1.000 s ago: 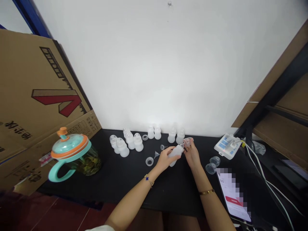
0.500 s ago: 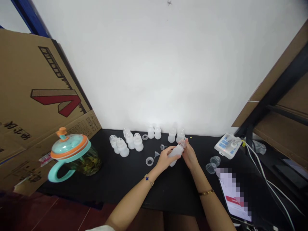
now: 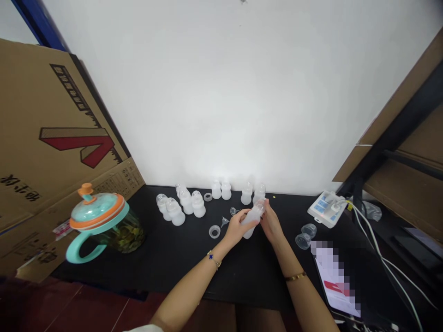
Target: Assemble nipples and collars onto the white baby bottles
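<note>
Black tabletop (image 3: 187, 263): is running back to the white wall (image 3: 238, 101), leaving open room between left forearm and lidded pitcher (image 3: 126, 233).
Left hand (image 3: 238, 229): is clamping a frosted feeding bottle (image 3: 250, 221) (smooth, rounded, translucent).
Right hand (image 3: 271, 225): is pinching the clear domed cap (image 3: 260, 205) at its top.
Bottle: is tilting rightward above the tabletop, between both hands.
Collar ring (image 3: 209, 232): is lying flat, left.

One head-worn camera looks forward and down across the black bench (image 3: 166, 258) toward the white wall (image 3: 221, 101), seeing the left hand (image 3: 238, 229) and right hand (image 3: 272, 225) from behind and above, at close range.
</note>
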Action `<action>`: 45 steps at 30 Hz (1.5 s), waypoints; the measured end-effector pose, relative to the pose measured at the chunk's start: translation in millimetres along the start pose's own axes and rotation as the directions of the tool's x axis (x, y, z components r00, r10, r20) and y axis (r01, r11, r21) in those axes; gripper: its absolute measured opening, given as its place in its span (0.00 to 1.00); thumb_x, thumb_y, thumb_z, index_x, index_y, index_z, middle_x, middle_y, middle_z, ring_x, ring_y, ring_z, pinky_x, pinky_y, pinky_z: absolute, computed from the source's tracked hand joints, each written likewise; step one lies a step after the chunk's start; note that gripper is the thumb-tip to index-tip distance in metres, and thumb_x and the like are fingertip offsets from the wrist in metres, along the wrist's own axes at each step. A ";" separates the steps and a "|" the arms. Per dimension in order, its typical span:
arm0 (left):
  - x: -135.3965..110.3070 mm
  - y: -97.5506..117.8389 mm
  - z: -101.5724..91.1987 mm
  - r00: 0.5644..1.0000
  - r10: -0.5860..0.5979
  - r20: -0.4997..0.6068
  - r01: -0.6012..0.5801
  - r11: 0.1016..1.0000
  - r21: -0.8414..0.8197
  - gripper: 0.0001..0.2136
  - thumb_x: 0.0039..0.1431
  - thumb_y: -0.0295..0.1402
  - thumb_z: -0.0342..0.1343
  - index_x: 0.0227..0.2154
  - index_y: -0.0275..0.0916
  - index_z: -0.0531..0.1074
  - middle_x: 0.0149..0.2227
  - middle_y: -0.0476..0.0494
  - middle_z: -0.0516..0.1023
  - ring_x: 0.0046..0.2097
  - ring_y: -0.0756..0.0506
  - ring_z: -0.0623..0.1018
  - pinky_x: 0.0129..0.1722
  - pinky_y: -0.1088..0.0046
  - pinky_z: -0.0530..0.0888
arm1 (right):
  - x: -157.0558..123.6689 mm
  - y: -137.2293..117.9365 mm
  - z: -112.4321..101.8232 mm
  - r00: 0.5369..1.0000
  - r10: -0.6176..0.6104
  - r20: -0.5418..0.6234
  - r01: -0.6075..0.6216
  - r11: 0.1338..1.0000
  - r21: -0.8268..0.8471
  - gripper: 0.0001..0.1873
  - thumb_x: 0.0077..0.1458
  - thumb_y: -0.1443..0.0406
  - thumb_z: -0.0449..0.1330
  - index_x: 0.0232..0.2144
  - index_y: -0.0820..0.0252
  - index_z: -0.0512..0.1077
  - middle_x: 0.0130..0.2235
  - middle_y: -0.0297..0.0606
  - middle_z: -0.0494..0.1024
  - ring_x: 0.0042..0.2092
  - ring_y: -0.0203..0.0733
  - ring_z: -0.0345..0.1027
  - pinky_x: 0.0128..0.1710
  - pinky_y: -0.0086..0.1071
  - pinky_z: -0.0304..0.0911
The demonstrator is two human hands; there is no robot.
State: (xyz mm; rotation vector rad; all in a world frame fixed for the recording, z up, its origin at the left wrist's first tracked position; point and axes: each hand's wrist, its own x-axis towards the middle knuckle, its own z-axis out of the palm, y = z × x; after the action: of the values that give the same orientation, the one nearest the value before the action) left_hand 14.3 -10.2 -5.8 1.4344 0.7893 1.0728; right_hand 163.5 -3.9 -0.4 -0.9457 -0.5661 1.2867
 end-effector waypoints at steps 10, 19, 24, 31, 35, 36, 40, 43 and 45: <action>-0.2 8.3 -0.7 1.000 -0.011 0.009 0.012 0.998 -0.058 0.22 0.52 0.43 0.66 0.47 0.36 0.75 0.39 0.40 0.81 0.40 0.41 0.79 0.39 0.70 0.73 | -4.6 -6.8 5.6 0.998 0.061 0.023 -0.061 0.998 0.012 0.24 0.53 0.43 0.62 0.39 0.53 0.80 0.44 0.38 0.82 0.45 0.48 0.74 0.37 0.35 0.69; 0.1 4.6 -1.0 0.999 -0.041 0.010 0.042 0.997 -0.070 0.23 0.51 0.44 0.67 0.46 0.36 0.75 0.36 0.42 0.81 0.37 0.43 0.79 0.37 0.71 0.72 | -5.6 -10.3 5.5 1.000 0.029 0.012 -0.030 0.999 0.037 0.23 0.51 0.44 0.64 0.39 0.54 0.79 0.43 0.39 0.82 0.43 0.47 0.74 0.36 0.35 0.68; 0.8 3.9 -1.4 0.999 -0.036 0.002 0.036 0.998 -0.055 0.23 0.51 0.44 0.67 0.46 0.36 0.75 0.37 0.42 0.81 0.37 0.44 0.78 0.37 0.71 0.71 | -6.7 -10.1 6.2 1.000 0.019 0.016 -0.019 1.000 -0.001 0.24 0.51 0.44 0.64 0.39 0.53 0.79 0.43 0.39 0.82 0.44 0.48 0.74 0.38 0.36 0.68; 0.1 5.3 -1.7 1.000 -0.028 0.000 0.027 0.998 -0.063 0.24 0.51 0.45 0.67 0.46 0.36 0.75 0.36 0.42 0.81 0.36 0.43 0.78 0.36 0.71 0.72 | -8.0 -10.4 7.0 0.999 0.030 0.024 -0.031 1.000 0.006 0.24 0.49 0.44 0.65 0.39 0.53 0.79 0.43 0.38 0.82 0.46 0.49 0.74 0.38 0.36 0.68; -0.3 6.5 -1.8 0.999 -0.038 0.010 0.038 0.997 -0.060 0.24 0.51 0.46 0.66 0.48 0.36 0.75 0.36 0.42 0.81 0.36 0.43 0.78 0.37 0.70 0.72 | -8.3 -10.8 7.3 0.999 0.027 0.024 -0.027 1.000 0.000 0.24 0.49 0.44 0.66 0.39 0.53 0.79 0.43 0.39 0.82 0.46 0.50 0.74 0.38 0.36 0.68; -0.3 6.6 -1.8 0.999 -0.040 0.013 0.040 0.997 -0.060 0.24 0.51 0.46 0.66 0.48 0.36 0.75 0.36 0.42 0.81 0.36 0.43 0.78 0.37 0.70 0.72 | -8.2 -10.7 7.3 0.999 0.030 0.024 -0.030 1.000 -0.001 0.24 0.49 0.44 0.66 0.39 0.53 0.79 0.43 0.39 0.82 0.46 0.50 0.74 0.38 0.36 0.68; -0.1 7.0 -1.9 0.999 -0.036 0.010 0.036 0.997 -0.063 0.24 0.51 0.46 0.66 0.47 0.36 0.75 0.36 0.42 0.81 0.37 0.43 0.78 0.37 0.70 0.72 | -7.4 -9.4 6.2 0.999 0.036 0.034 -0.036 0.999 0.001 0.23 0.50 0.44 0.65 0.40 0.53 0.79 0.43 0.38 0.82 0.46 0.49 0.74 0.38 0.35 0.68; -0.3 7.6 -1.7 0.999 -0.040 0.013 0.041 0.997 -0.067 0.24 0.51 0.46 0.66 0.47 0.36 0.75 0.35 0.42 0.80 0.36 0.44 0.78 0.36 0.71 0.72 | -6.7 -8.5 5.6 0.999 0.037 0.034 -0.038 0.999 0.010 0.23 0.50 0.45 0.65 0.39 0.54 0.79 0.43 0.38 0.82 0.45 0.48 0.74 0.38 0.35 0.68; -0.5 8.0 -1.6 0.999 -0.038 0.011 0.039 0.997 -0.073 0.24 0.51 0.45 0.66 0.47 0.36 0.75 0.35 0.42 0.80 0.36 0.44 0.78 0.37 0.71 0.72 | -6.4 -8.3 5.6 0.999 0.037 0.031 -0.038 0.999 0.015 0.23 0.50 0.45 0.65 0.39 0.54 0.79 0.43 0.38 0.82 0.45 0.48 0.74 0.38 0.35 0.68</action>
State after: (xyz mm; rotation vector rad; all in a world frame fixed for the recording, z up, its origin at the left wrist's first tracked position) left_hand 11.9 -11.3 1.9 1.3569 0.7598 1.0542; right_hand 162.1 -8.5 10.4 -0.9287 -0.5633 1.3395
